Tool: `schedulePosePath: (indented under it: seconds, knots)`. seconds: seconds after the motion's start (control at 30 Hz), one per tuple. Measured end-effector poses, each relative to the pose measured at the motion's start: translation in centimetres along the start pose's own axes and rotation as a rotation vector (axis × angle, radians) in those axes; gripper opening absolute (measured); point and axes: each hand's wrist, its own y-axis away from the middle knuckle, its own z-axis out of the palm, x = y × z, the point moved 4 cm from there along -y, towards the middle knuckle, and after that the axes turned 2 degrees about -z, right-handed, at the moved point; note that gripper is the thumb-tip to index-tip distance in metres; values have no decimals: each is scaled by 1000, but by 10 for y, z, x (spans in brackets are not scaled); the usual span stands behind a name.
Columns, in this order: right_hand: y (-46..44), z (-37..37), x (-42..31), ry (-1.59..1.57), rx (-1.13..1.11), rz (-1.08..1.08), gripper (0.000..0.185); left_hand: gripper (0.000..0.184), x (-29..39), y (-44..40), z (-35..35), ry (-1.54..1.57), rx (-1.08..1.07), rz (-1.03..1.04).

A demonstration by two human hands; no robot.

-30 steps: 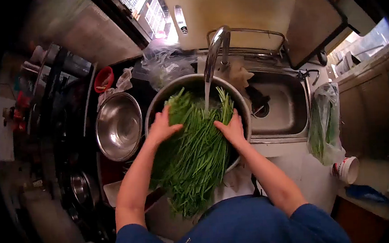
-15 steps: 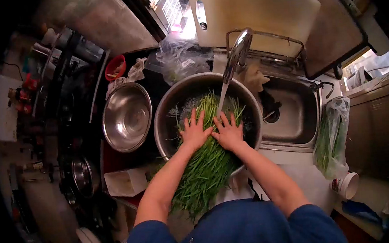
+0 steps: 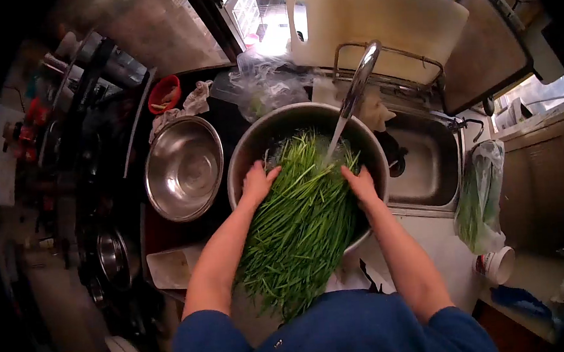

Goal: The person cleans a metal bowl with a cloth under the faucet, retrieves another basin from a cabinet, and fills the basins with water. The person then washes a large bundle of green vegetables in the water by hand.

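A large heap of long, thin green chives (image 3: 298,220) lies in a big round metal pot (image 3: 242,146), its leafy ends hanging over the near rim. Water runs from a chrome faucet (image 3: 361,72) onto the far end of the heap. My left hand (image 3: 257,183) is at the left side of the chives, thumb apart from the fingers. Against their right side is my right hand (image 3: 360,185), its fingers also apart. Neither hand is closed around the chives, though some fingertips are partly hidden.
To the left stands a metal bowl (image 3: 185,170), with a red bowl (image 3: 164,94) behind it. A sink (image 3: 429,172) is on the right, beside a plastic bag of greens (image 3: 483,194). A cutting board (image 3: 376,25) leans behind the faucet; a crumpled plastic bag (image 3: 266,85) lies behind the pot.
My hands have moved apart, from flat on top of the chives to their left and right sides. More of the heap now shows between them.
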Motion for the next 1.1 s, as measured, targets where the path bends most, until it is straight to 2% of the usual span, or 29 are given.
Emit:
schedulePosePath:
  seconds: [0.03,0.07,0.13,0.17,0.2,0.23,0.3,0.33,0.4,0.43,0.53,0.57,0.7,0.8,0.9,1.0,1.07,1.1]
  knots:
    - [-5,13,11,-190,-84,136,88,73,-12,-10,22,-24,-121,-97]
    - [-1,25,0,-314,-132,182,90,83,-22,-14,44,268,-40,-18]
    - [7,48,-26,-553,-214,294,94,82,-9,-18,76,405,-84,-171]
    - [7,63,-38,-675,-317,268,90,82,6,-15,83,443,-116,-218]
    - [6,69,-48,-794,-422,235,85,82,23,-11,79,506,-155,-176]
    - [8,64,-58,-820,-438,210,81,82,37,-7,70,554,-198,-118]
    - [26,47,-80,-879,-470,176,71,77,65,12,31,656,-268,110]
    - [31,39,-84,-866,-424,141,68,75,80,21,10,709,-298,224]
    - [34,23,-91,-826,-348,60,62,76,94,24,-18,636,-239,237]
    - [31,15,-85,-679,-272,30,67,77,84,15,-18,572,-204,238]
    - [11,-13,-55,11,109,-280,71,78,64,2,-41,324,-112,228]
    - [15,-21,-51,131,155,-321,80,76,51,-1,-44,252,-87,216]
    - [30,-21,-59,440,80,-161,84,69,22,3,-42,85,-108,109]
    - [26,-18,-54,541,-96,-80,82,69,30,16,-49,-262,-179,-46]
    - [36,-14,-82,602,99,-303,77,72,65,15,-52,-148,45,213]
    - [39,8,-109,913,60,-510,70,71,95,16,-16,-510,114,412]
    - [27,30,-83,973,-105,-441,65,70,98,19,23,-435,-146,304]
    - [23,33,-69,986,-139,-439,65,76,92,22,37,-497,-81,338]
